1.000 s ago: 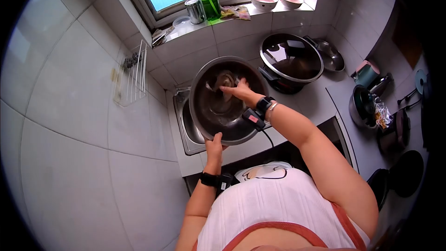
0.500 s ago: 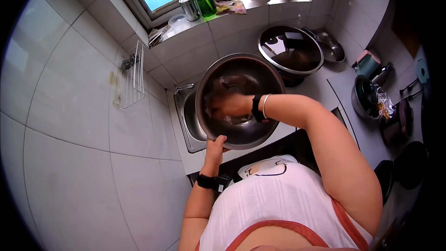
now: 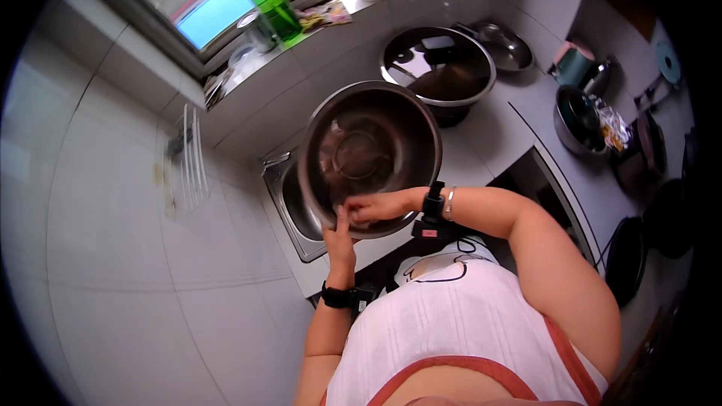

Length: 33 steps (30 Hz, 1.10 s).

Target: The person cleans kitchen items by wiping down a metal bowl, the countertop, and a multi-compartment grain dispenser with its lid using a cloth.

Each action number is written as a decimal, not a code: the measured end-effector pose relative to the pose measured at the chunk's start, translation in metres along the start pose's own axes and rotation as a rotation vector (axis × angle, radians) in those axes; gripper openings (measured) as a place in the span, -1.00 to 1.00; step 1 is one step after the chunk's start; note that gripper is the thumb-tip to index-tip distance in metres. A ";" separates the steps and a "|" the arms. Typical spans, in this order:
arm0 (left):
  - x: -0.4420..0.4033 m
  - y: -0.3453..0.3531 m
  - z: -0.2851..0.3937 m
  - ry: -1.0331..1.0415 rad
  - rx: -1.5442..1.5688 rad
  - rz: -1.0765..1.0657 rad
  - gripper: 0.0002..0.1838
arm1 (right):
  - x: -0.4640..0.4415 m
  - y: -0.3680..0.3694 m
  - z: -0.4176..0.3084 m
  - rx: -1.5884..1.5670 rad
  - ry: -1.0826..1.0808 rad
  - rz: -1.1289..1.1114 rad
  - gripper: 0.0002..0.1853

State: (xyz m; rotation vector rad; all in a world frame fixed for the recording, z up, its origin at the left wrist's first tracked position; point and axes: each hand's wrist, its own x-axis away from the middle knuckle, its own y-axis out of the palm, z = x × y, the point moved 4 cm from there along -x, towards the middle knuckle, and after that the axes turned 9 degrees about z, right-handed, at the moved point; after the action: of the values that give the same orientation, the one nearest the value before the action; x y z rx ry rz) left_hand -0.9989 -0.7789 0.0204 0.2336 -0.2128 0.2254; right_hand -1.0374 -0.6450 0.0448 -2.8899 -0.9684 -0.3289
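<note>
Partly over the sink (image 3: pixel 298 199), in the head view, a round metal basin (image 3: pixel 410 135) tilts with its open mouth facing the camera; being round, it shows no long axis. Pale, reddish matter (image 3: pixel 335 162) lies toward the basin's left side, too blurred to identify, ahead and left of the right hand (image 3: pixel 378 207), whose fingertips dip inside the basin's near rim. Left hand (image 3: pixel 341 249) sits at that same rim, thumb over the edge, clasping the wall; its other fingers are mostly hidden. Right-hand fingers are bunched close beside the left thumb; whether they pinch anything, I cannot tell. Beyond the basin, rightward, stands a lidded pot (image 3: pixel 451 79).
</note>
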 end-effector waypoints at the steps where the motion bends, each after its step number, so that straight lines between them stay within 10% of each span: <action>1: -0.005 -0.001 -0.001 -0.009 0.036 -0.004 -0.55 | 0.012 -0.002 -0.005 0.227 -0.192 -0.103 -0.68; 13: 0.025 0.137 0.054 -0.192 -0.012 -0.180 -0.59 | 0.224 -0.153 -0.031 1.456 -0.647 0.149 -0.87; 18: 0.033 0.243 0.035 -0.258 -0.080 -0.316 -0.58 | 0.329 -0.253 0.004 1.437 -0.327 0.869 -0.88; 22: 0.037 0.328 0.001 -0.435 -0.125 -0.459 -0.68 | 0.417 -0.300 0.087 1.041 0.173 0.973 -0.82; 33: 0.022 0.534 -0.110 -0.821 -0.019 -0.367 -0.86 | 0.562 -0.357 0.192 0.940 0.632 1.361 -0.60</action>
State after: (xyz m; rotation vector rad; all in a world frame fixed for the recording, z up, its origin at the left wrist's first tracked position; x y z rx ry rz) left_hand -1.0887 -0.2406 0.0296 0.3328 -0.9751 -0.2524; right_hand -0.7816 -0.0037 -0.0135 -1.7400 0.7702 -0.4141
